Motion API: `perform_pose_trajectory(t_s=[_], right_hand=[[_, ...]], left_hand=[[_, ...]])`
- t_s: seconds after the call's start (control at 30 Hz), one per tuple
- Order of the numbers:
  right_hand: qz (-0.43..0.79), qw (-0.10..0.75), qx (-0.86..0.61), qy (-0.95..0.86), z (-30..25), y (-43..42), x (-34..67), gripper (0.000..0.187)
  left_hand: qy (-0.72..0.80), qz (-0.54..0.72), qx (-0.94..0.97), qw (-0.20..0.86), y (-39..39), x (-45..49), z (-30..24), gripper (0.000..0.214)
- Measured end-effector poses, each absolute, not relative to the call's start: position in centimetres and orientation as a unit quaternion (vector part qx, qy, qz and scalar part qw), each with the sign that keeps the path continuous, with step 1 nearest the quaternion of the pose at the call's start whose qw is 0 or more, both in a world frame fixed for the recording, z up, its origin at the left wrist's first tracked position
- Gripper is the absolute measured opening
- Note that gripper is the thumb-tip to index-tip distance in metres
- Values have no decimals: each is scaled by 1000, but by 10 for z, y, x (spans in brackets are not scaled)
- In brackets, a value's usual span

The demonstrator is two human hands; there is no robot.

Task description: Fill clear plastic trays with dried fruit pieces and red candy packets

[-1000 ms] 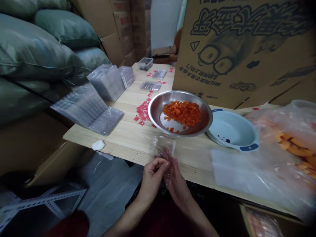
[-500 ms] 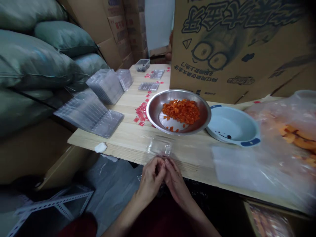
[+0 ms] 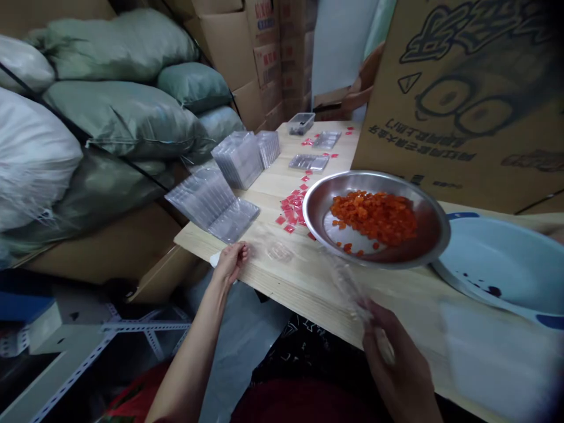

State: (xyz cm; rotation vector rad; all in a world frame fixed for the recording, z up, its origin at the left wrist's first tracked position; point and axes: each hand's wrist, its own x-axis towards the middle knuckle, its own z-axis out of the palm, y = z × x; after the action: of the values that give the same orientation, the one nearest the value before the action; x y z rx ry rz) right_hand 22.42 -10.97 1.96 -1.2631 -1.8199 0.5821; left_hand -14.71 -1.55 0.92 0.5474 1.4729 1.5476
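At lower right, the right hand point(image 3: 399, 349) grasps blurred clear plastic point(image 3: 345, 283); left of centre, the left hand point(image 3: 230, 262) curls its fingers beside trays point(image 3: 237, 221), grip unclear.

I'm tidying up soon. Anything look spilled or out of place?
Small square red packets lie scattered on the pale wooden table beside the round silver metal bowl, unlike the rows of clear plastic trays. Dark marks spot the pale-blue plastic basin; residue or print, I can't tell.

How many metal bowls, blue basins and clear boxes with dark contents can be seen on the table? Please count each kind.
Metal bowl: 1
Blue basin: 1
Clear box with dark contents: 1
Total: 3
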Motion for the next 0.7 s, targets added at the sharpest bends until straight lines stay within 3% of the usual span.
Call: perform_pose_trajectory(t_s=[0.13,0.27,0.4,0.5,0.63,0.7], right_hand=[[71,276,-408,-868,-8,-113,251,69],[38,189,-399,-896,-41,-116,270,69],[44,179,-432,-883,-56,-115,276,69],[58,189,-440,-876,-58,-109,276,63],[78,215,-448,-864,-45,-105,279,56],[100,243,-456,-850,-26,-106,284,53]], left_hand=[[652,580,209,441,-12,-147,-30,28],[689,567,217,396,-13,-150,-48,26],[741,533,318,257,-29,-141,-42,36],[712,506,468,132,-36,-106,-15,30],[567,504,639,131,2,-31,38,19],[527,398,733,162,42,7,56,19]])
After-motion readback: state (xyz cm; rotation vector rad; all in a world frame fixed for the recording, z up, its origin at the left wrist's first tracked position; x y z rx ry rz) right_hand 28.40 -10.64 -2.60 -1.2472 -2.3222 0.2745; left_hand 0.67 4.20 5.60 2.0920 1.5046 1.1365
